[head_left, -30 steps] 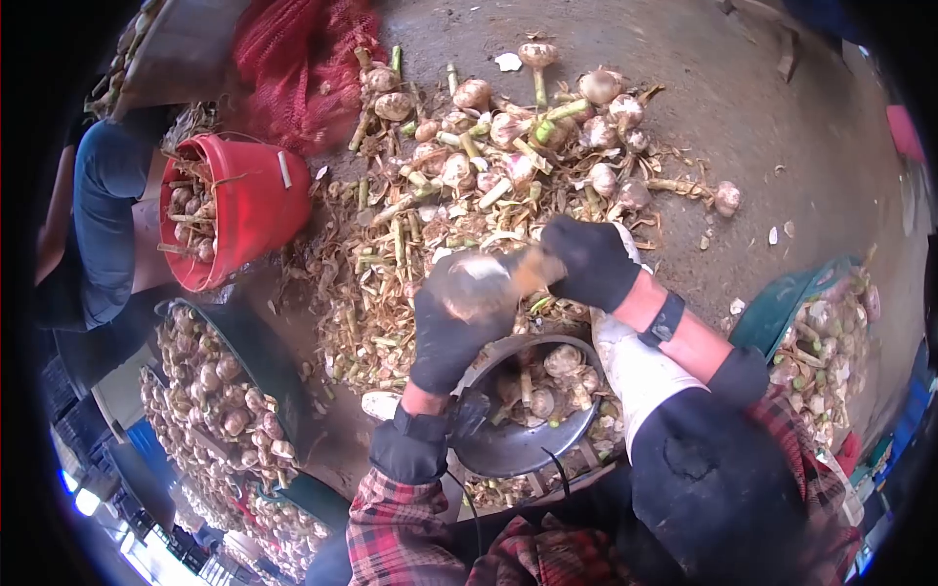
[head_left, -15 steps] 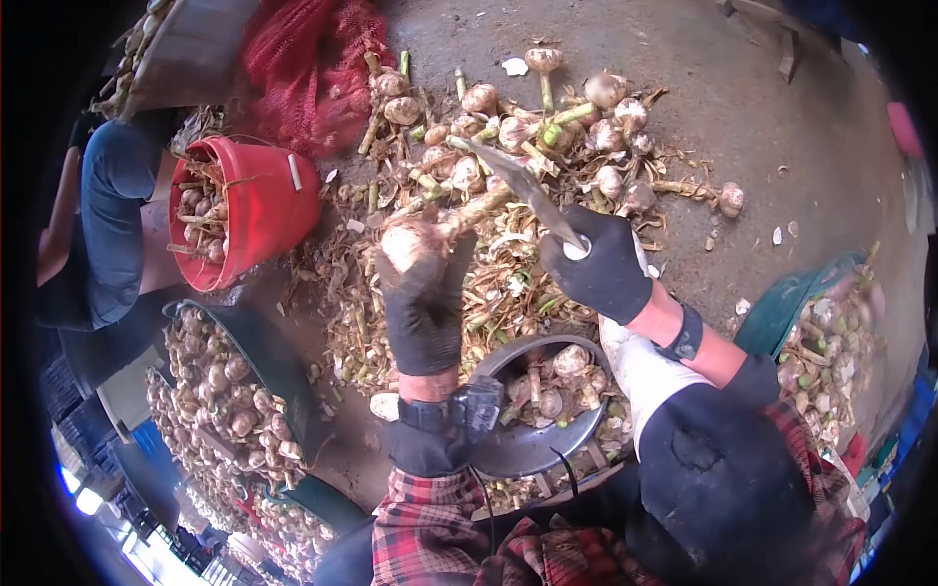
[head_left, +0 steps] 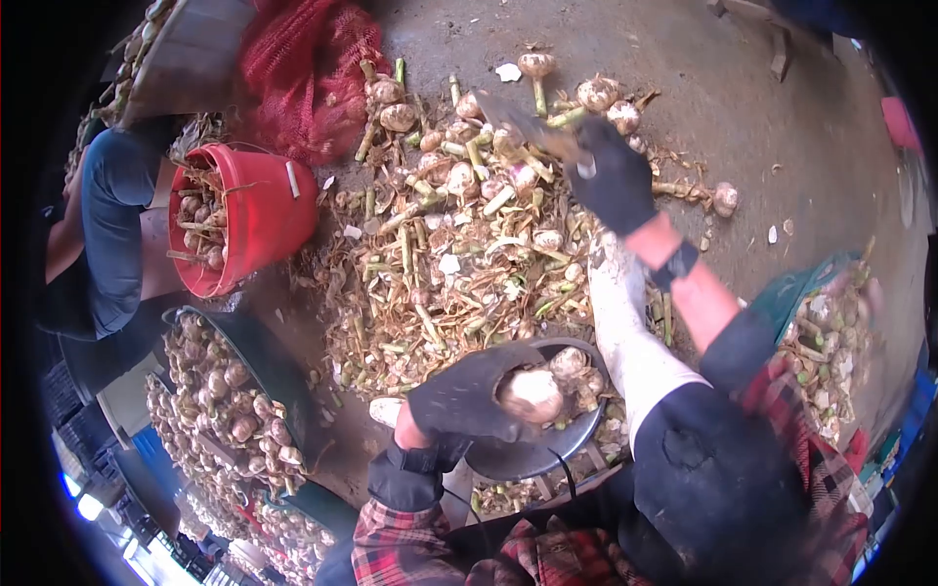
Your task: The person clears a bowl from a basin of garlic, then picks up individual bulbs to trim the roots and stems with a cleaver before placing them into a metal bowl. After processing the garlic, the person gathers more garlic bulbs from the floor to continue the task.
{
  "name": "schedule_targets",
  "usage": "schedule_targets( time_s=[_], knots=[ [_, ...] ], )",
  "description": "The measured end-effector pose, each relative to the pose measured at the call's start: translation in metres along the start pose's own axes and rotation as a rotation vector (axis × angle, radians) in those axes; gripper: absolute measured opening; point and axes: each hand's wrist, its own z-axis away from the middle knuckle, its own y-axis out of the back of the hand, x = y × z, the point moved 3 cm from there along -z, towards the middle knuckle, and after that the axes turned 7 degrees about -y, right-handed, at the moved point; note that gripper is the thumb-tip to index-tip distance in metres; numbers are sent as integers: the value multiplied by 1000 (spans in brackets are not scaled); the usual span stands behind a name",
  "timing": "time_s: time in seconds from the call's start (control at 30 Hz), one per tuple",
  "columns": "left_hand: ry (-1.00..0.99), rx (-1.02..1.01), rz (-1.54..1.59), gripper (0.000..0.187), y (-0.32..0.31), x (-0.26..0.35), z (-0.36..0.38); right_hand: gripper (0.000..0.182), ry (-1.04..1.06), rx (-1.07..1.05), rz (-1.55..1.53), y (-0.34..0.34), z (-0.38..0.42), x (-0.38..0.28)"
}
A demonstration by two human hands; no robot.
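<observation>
My left hand [head_left: 467, 396], in a dark glove, is closed around a garlic bulb [head_left: 532, 394] over a round metal bowl [head_left: 532, 454] between my legs. More bulbs [head_left: 575, 367] lie in that bowl. My right hand [head_left: 616, 176], also gloved, grips a knife with a broad blade [head_left: 518, 122], somewhat blurred, above the far part of the heap. Below the blade lie garlic bulbs with stalks [head_left: 464, 179]. Cut stalks and dry leaves [head_left: 430, 293] spread between my hands and the red bucket.
A red bucket [head_left: 274, 220] of garlic lies tilted at the left, beside another person's leg [head_left: 117, 225]. Behind it is a red net [head_left: 308, 83]. Full garlic baskets stand at lower left [head_left: 230, 381] and right [head_left: 831, 342]. My white boot [head_left: 620, 303] stands by the heap.
My left hand has come down and back to the bowl with a garlic bulb, its long stalk no longer visible. My right hand has moved forward with the knife.
</observation>
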Motion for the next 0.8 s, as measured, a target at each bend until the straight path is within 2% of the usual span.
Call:
schedule_targets(
  time_s=[0.03,0.07,0.13,0.17,0.2,0.27,0.3,0.33,0.37,0.4,0.47,0.5,0.53,0.6,0.63,0.73,0.77,0.8],
  knots=[
    [53,-58,-35,67,-2,-15,3,22,63,3,38,-1,-16,4],
    [184,-15,-161,68,-3,-6,1,22,68,12,35,-9,-31,14],
    [240,246,62,73,-1,-3,-1,21,-130,-249,281,-31,-49,33],
    [138,291,73,73,5,-10,-9,21,-176,-359,347,-27,-51,26],
    [76,367,193,64,6,-14,-14,21,-174,-357,350,-24,-45,25],
    [-44,556,250,58,21,-18,-31,18,-98,-246,195,-15,-37,17],
    [-47,561,254,58,27,-19,-39,23,-123,-152,29,-7,-29,14],
    [-47,663,432,58,35,-20,-45,23,-122,-158,30,2,-20,9],
    [-48,764,608,59,43,-20,-51,19,-241,-177,-123,12,-10,6],
    [-48,769,608,59,50,-19,-59,16,-359,-195,-278,17,0,4],
    [-86,781,932,63,55,-18,-72,11,-213,-100,-461,17,28,-7],
    [-166,781,982,58,55,-10,-77,9,-166,-127,-568,19,39,-20],
    [-167,788,982,58,56,-11,-79,11,-108,-155,-540,19,51,-27],
    [-298,900,998,50,61,-11,-76,12,11,-170,-643,16,62,-38],
    [-297,906,993,50,62,-11,-72,16,27,-180,-541,18,66,-39],
    [-309,981,469,52,65,-2,-53,21,81,-170,-450,25,62,-35],
    [-346,1054,385,55,61,3,-52,16,123,-235,-384,30,59,-36],
    [-391,1075,44,61,66,-9,-50,16,117,-233,-380,36,55,-40]
  ],
)
